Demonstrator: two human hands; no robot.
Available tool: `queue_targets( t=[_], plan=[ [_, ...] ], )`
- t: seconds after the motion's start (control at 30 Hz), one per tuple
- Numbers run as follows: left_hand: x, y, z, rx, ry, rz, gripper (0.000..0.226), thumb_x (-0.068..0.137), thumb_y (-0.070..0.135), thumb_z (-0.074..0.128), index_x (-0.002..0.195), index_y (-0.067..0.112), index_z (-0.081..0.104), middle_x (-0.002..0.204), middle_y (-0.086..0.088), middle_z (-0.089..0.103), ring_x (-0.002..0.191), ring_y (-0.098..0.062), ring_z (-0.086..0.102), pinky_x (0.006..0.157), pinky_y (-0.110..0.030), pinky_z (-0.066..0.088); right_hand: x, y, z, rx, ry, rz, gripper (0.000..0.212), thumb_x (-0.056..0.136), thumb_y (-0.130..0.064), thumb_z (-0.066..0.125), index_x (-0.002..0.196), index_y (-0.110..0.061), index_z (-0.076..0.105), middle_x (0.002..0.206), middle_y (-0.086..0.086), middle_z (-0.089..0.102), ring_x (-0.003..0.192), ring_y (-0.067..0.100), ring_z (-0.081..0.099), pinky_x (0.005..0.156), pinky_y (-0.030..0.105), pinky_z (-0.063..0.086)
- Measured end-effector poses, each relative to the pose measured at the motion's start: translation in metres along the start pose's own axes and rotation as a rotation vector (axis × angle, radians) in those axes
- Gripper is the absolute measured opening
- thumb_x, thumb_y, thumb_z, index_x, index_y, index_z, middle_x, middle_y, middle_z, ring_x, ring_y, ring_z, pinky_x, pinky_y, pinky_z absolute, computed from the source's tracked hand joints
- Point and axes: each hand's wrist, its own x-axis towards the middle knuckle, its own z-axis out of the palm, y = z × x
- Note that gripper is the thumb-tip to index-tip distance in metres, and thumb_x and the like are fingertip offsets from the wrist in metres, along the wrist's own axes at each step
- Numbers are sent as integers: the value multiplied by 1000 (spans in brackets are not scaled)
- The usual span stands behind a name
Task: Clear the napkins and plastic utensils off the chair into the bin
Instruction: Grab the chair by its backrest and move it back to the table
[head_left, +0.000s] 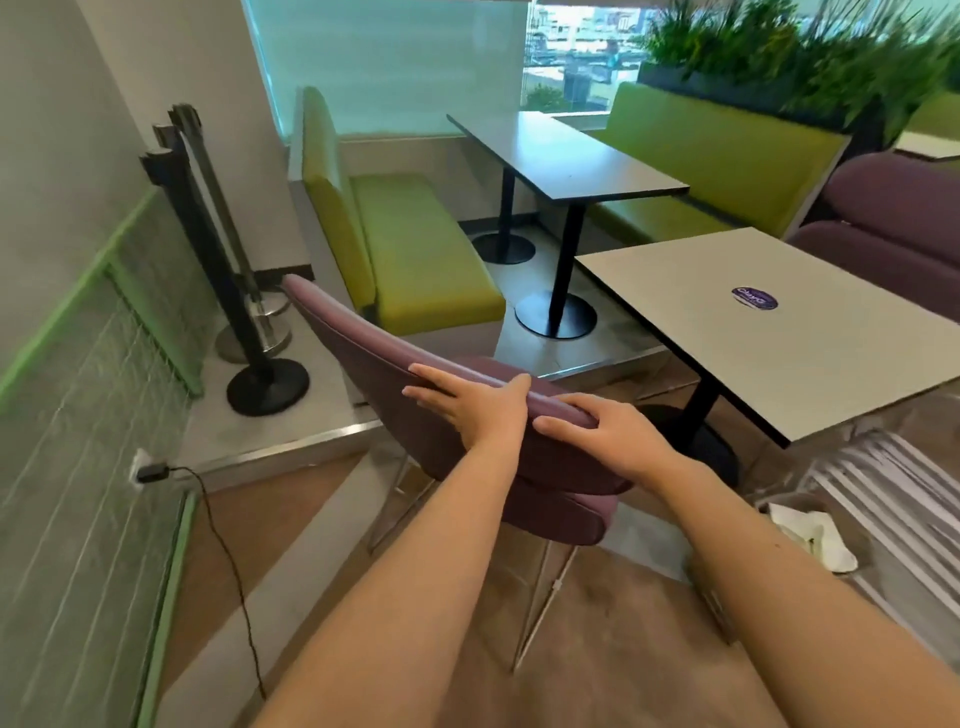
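Observation:
The purple padded chair (363, 343) stands right in front of me, seen from behind, and looks tilted. My left hand (467, 402) holds the top rim of its backrest, fingers spread down the outer side and thumb over the edge. My right hand (610, 439) grips the same rim a little to the right, fingers hooked over the top. The backrest hides the top of the seat. At the lower right stands a bin (779, 503) with crumpled white napkins (815, 535) inside. I see no plastic utensils.
A white square table (779, 332) on a black pedestal stands just right of the chair. Green benches (415, 249) and a dark table (561, 156) lie beyond. Black barrier posts (218, 270) stand on a raised step at left. A cable (228, 561) runs across the floor.

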Motion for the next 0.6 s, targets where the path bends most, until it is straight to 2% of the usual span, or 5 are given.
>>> queue_targets(
  t=[0.07,0.17,0.33,0.47,0.6],
  plan=[
    [-2,-3,2,-40,-8,-28,125,76,26,76,150,26,-26,158,-13,-26,149,-33,1,113,-46,26,-8,9,1,29,31,12,62,75,-81,53,122,-41,62,109,-23,63,103,6,59,88,29,46],
    [-3,-8,-2,-49,1,-16,121,76,25,75,151,30,-21,161,-8,-20,149,-32,11,111,-44,29,-12,12,9,-20,117,-7,69,75,-87,43,120,-40,63,113,-19,68,105,11,61,88,34,49],
    [-4,-16,-14,-20,10,12,119,75,29,75,152,35,-15,163,-2,-10,144,-32,26,108,-43,33,-18,7,21,-24,205,-26,64,78,-86,38,113,-39,65,105,-14,71,100,15,63,83,37,50],
    [-3,-20,-29,9,-18,10,120,72,32,76,151,39,-14,164,0,-6,142,-34,30,110,-49,36,-27,-5,31,-55,228,-29,63,81,-83,37,115,-37,65,107,-12,71,100,17,63,76,33,44],
    [-3,-28,-62,10,-73,19,123,68,31,77,150,41,-14,164,0,-1,142,-33,30,110,-49,35,-49,-32,49,-77,251,-17,60,86,-78,37,117,-35,64,105,-11,70,95,15,63,69,29,38]
  ],
)
